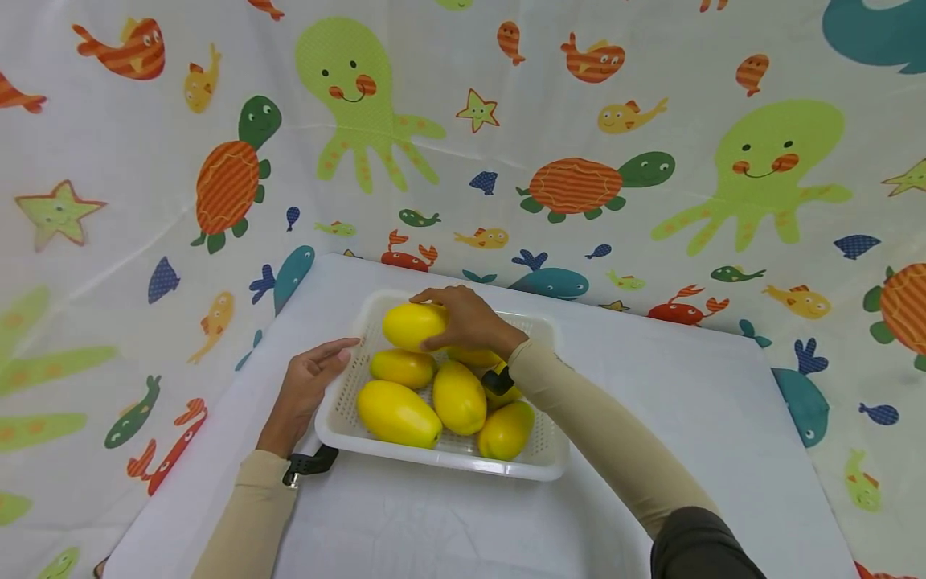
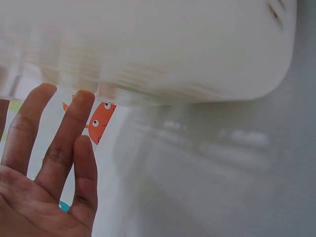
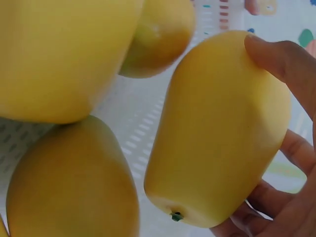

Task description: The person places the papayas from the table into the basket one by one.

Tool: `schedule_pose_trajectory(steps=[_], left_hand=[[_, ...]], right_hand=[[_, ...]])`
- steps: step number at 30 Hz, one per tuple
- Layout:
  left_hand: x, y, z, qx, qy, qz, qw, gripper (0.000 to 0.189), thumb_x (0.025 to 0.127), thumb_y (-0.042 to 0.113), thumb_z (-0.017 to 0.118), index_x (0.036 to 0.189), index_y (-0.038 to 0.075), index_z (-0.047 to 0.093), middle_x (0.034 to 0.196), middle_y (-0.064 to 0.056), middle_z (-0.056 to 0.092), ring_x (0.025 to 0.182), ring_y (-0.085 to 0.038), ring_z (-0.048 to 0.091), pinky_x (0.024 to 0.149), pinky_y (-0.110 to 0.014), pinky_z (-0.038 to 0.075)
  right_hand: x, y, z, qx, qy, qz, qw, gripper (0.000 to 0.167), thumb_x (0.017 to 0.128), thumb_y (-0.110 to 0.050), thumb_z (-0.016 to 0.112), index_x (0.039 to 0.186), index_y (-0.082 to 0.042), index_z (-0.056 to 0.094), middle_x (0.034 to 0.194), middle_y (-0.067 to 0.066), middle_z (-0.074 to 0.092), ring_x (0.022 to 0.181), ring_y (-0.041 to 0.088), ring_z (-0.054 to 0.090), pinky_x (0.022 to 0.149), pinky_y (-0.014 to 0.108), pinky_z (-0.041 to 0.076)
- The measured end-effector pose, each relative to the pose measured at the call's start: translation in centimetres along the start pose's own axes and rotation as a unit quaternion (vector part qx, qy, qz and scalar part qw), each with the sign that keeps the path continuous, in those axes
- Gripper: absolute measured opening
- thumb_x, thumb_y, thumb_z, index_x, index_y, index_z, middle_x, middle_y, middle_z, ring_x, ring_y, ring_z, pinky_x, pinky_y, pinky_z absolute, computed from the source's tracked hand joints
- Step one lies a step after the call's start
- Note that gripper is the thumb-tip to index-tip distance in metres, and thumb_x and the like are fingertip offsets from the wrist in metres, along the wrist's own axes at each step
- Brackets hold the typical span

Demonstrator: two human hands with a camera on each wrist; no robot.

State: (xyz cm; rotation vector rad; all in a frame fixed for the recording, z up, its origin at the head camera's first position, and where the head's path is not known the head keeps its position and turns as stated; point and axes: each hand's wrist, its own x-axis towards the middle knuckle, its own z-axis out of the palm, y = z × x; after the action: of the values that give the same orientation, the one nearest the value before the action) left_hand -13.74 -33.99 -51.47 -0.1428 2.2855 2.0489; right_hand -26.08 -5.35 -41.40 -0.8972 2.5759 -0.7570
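Yellow fruit (image 1: 414, 325) sits inside right hand's (image 1: 473, 320) grip, above basket (image 1: 340, 434).

A white worktop (image 1: 651, 418) with rounded far corners fills the near and middle part of the scene, its surface smooth and faintly creased. Behind it and down both sides hangs a white printed cloth (image 1: 145, 241) as a backdrop, folded so that it wraps round the left and right edges. The cloth carries a sea pattern: pale green octopuses (image 1: 760, 169) at far left-centre and far right, turtles (image 1: 579, 185) with orange striped shells, orange and yellow fish, teal whales (image 1: 553, 281) along the far edge of the worktop, green starfish (image 1: 58, 211) at left. The light is even and soft, with only weak shadows.
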Motion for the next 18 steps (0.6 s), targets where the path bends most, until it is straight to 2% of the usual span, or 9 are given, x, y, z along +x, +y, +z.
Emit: schedule_pose_trajectory(steps=[7, 18], left_hand=[[0.2, 0.1, 0.6, 0.003, 0.003, 0.009, 1.0, 0.055, 0.106, 0.047, 0.062, 0.151, 0.014, 0.06, 0.152, -0.015, 0.063, 0.11, -0.013, 0.078, 0.09, -0.035, 0.066], [0.5, 0.2, 1.5, 0.004, 0.016, 0.008, 0.9998, 0.056, 0.107, 0.046, 0.062, 0.151, 0.011, 0.059, 0.151, -0.017, 0.063, 0.109, -0.009, 0.077, 0.09, -0.032, 0.066]], right_hand=[[0.8, 0.2, 0.5, -0.027, 0.005, 0.021, 0.9994, 0.076, 0.086, -0.044, 0.089, 0.154, -0.033, 0.055, 0.147, 0.003, 0.062, 0.133, 0.024, 0.051, 0.118, 0.045, 0.046], [1.5, 0.4, 0.9, -0.054, 0.026, 0.011, 0.9982, 0.078, 0.084, -0.048, 0.09, 0.152, -0.032, 0.055, 0.136, 0.004, 0.061, 0.123, 0.023, 0.051, 0.109, 0.041, 0.051]])
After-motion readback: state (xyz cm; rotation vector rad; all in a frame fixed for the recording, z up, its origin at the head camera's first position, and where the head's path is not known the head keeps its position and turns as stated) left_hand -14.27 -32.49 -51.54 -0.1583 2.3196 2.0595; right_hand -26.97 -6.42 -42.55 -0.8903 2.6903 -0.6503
